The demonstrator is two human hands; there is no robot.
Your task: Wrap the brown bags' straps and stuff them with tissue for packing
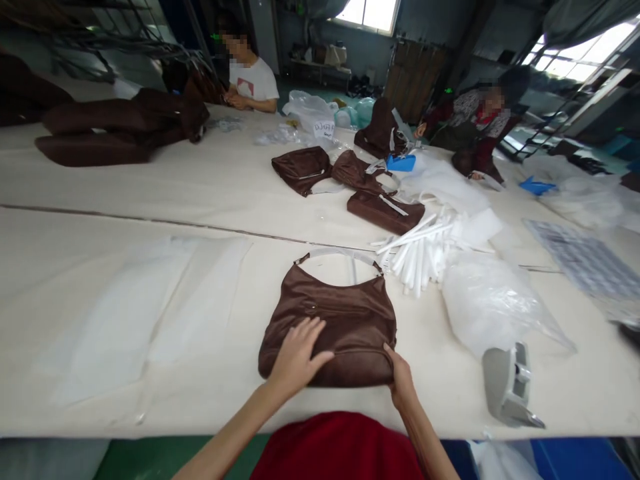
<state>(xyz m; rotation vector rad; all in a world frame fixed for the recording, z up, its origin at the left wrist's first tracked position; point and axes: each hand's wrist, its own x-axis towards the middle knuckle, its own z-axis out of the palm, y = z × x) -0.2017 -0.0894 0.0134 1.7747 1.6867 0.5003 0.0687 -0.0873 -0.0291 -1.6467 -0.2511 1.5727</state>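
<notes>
A dark brown suede-like handbag (333, 320) lies flat on the cream table (430, 393), close to its near edge, with a pale curved strap (340, 253) at its far side. My left hand (297, 357) rests flat on the bag's lower left part, fingers spread. My right hand (401, 379) clasps the bag's lower right edge, with the fingers curled over it. The part of the bag under my hands is hidden.
Several brown bags (385, 211) and white tubes (415, 252) lie beyond the handbag. To the right are a clear plastic bag (493, 300) and a grey tape dispenser (509, 387). White sheets (120, 320) lie left. Two co-workers (250, 79) (475, 120) sit across the table.
</notes>
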